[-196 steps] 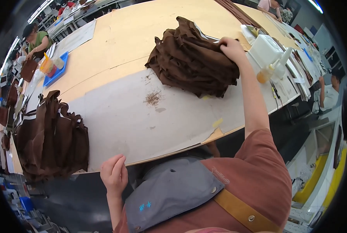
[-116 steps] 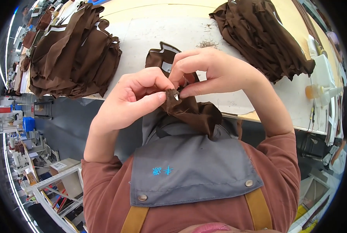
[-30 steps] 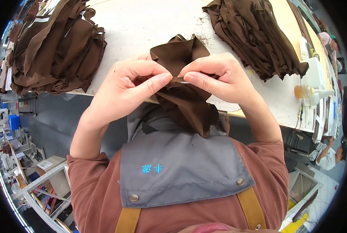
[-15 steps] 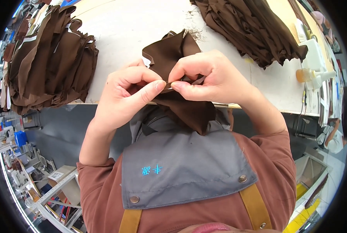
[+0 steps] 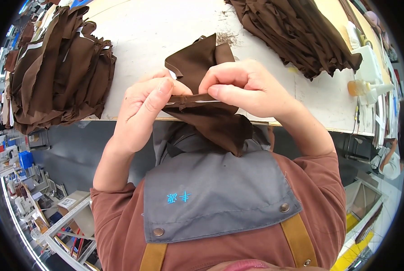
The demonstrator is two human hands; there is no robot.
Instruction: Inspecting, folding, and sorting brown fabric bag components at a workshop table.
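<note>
A brown fabric piece lies over the table's near edge, its lower end hanging down in front of my apron. Between my hands a folded, seamed edge of it is stretched out level, with a white strip showing under the fold. My left hand pinches this edge at its left side, thumb raised on top. My right hand grips the same edge further right between thumb and curled forefinger. The fingertips behind the cloth are hidden.
A heap of brown fabric pieces overhangs the table at left. Another brown fabric pile lies far right. Near it are a small bottle with amber liquid and a white container. Loose thread scraps lie behind the cloth.
My hands have moved apart from a close pinch, the left one shifting left. The seamed edge and white strip now show between them.
</note>
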